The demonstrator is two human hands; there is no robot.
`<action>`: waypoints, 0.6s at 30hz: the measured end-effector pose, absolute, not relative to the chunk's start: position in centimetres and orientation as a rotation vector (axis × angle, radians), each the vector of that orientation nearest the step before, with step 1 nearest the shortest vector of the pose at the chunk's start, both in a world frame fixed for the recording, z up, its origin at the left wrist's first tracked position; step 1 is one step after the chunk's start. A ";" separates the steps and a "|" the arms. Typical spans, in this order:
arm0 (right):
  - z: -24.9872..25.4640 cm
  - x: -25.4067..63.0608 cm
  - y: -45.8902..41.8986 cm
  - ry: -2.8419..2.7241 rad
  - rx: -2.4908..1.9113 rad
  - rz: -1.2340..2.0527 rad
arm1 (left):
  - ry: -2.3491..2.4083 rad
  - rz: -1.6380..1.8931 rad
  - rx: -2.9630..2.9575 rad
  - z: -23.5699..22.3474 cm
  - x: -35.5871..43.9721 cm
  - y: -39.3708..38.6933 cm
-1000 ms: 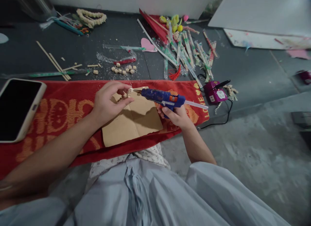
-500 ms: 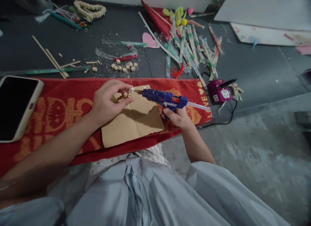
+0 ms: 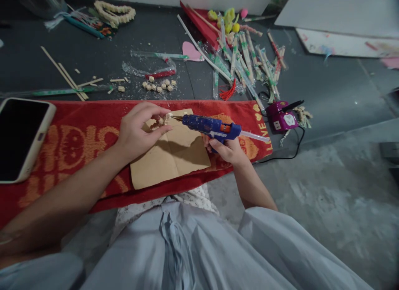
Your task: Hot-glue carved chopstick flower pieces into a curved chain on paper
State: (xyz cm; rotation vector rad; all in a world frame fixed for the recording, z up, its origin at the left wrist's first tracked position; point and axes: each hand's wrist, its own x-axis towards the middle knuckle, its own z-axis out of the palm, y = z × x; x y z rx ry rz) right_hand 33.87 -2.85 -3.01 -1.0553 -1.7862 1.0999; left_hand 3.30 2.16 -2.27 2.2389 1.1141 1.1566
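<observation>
Between the thumb and fingers of my left hand (image 3: pixel 137 132) is a small pale chain of wooden pieces (image 3: pixel 162 121), partly hidden by the fingers. My right hand (image 3: pixel 226 148) grips a blue hot glue gun (image 3: pixel 204 124) by its handle. The gun's metal nozzle points left and meets the end of the wooden chain, or nearly so; I cannot tell if they touch. A clear glue stick (image 3: pixel 254 136) sticks out of the gun's back. Below both hands lies a creased tan sheet of paper (image 3: pixel 168 167) on a red towel (image 3: pixel 75 157).
Small cut wooden pieces (image 3: pixel 159 87) lie beyond the towel, near thin sticks (image 3: pixel 65 76) and wrapped chopsticks (image 3: pixel 246 59). A phone (image 3: pixel 23 138) rests at the left. On the right stands a purple box (image 3: pixel 282 117) with a black cord. A looped wooden chain (image 3: pixel 115 13) sits far back.
The view has shifted slightly, so the tabletop things sit a little differently in frame. Both hands keep their grip, with the nozzle held at the chain's end throughout.
</observation>
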 end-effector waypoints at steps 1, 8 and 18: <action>-3.0 33.9 -2.9 -1.785 -1.053 1.104 | 1.095 1.179 2.237 -2.4 3.4 2.2; -3.1 33.9 -2.8 -1.774 -1.036 1.103 | 1.074 1.222 2.238 -2.3 3.5 2.2; -3.5 34.1 -2.8 -1.764 -0.995 1.113 | 1.085 1.225 2.272 -2.0 3.3 2.1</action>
